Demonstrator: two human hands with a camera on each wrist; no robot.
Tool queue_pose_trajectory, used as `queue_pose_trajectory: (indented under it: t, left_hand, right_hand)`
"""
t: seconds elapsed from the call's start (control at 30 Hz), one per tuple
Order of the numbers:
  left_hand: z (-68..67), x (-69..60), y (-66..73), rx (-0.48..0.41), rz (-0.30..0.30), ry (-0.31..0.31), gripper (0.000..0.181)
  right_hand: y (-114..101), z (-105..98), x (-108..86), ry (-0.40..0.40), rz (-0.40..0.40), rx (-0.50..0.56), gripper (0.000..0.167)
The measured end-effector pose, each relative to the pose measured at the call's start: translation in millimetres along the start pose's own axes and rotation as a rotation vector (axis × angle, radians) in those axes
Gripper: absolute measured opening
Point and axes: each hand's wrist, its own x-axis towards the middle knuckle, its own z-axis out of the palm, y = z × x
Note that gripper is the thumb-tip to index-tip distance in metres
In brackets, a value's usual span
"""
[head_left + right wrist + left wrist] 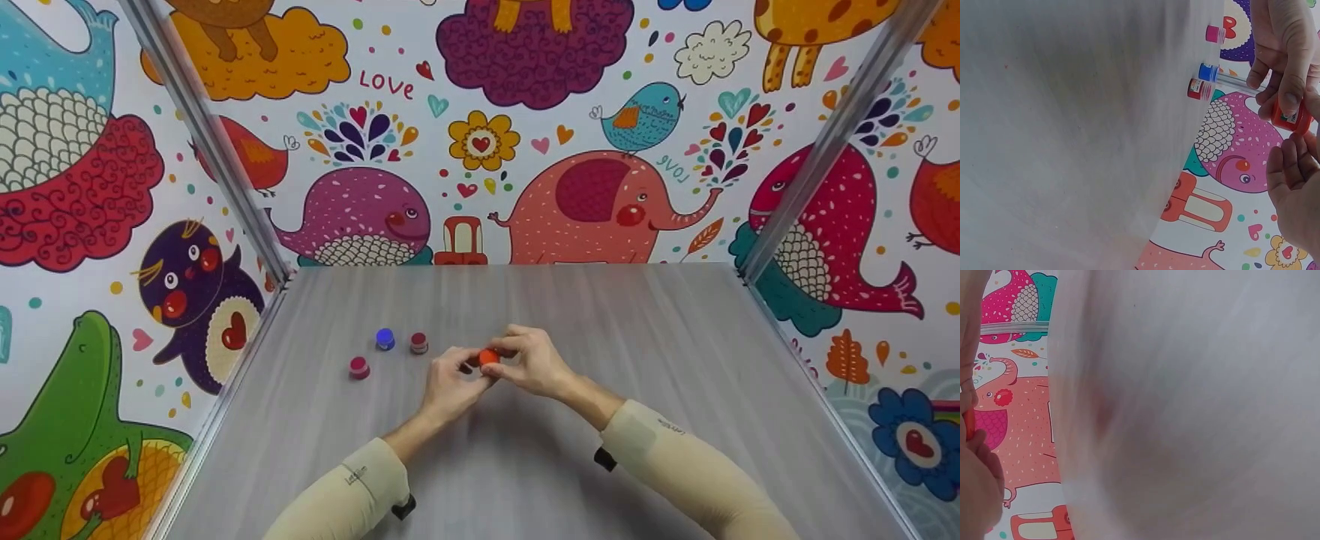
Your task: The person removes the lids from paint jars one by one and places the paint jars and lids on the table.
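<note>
Above the table, both hands hold a small orange-red paint jar (pixel 489 357) between them. My left hand (pixel 453 384) pinches it from the left, the thumb lying across its labelled side in the right wrist view. Fingertips of my right hand (pixel 534 361) grip the jar's top end from the right. In the right wrist view the jar (pixel 1291 117) shows a label, and the right hand partly covers its end. Only a sliver of the jar (pixel 969 423) appears in the left wrist view, between the hands.
Left of the hands, a blue paint jar (pixel 385 339), a dark red jar (pixel 418 343) and a pink jar (pixel 359 367) stand on the grey table (pixel 645 337). Printed wall panels (pixel 480 187) and metal posts (pixel 217 150) border the table.
</note>
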Motion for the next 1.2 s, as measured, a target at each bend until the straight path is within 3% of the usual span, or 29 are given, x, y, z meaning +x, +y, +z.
queue_pose_trajectory:
  t: [0.3,0.47,0.87,1.2]
  left_hand:
    - [0.1,0.7,-0.3,-0.072,-0.009,-0.050,0.025]
    - [2.5,1.1,1.0,-0.102,-0.010,-0.051,0.026]
    - [7.1,2.7,10.7,-0.155,-0.077,-0.048,0.025]
    - [8.5,2.4,12.1,-0.149,-0.085,-0.066,0.024]
  right_hand:
    - [6.5,-7.3,-4.4,-0.014,-0.075,0.038,0.025]
    - [8.3,-11.9,-6.4,-0.030,-0.065,0.060,0.026]
    - [9.0,-19.3,-7.3,-0.055,-0.040,0.110,0.022]
    - [14.0,-19.8,-8.4,-0.035,-0.074,0.139,0.023]
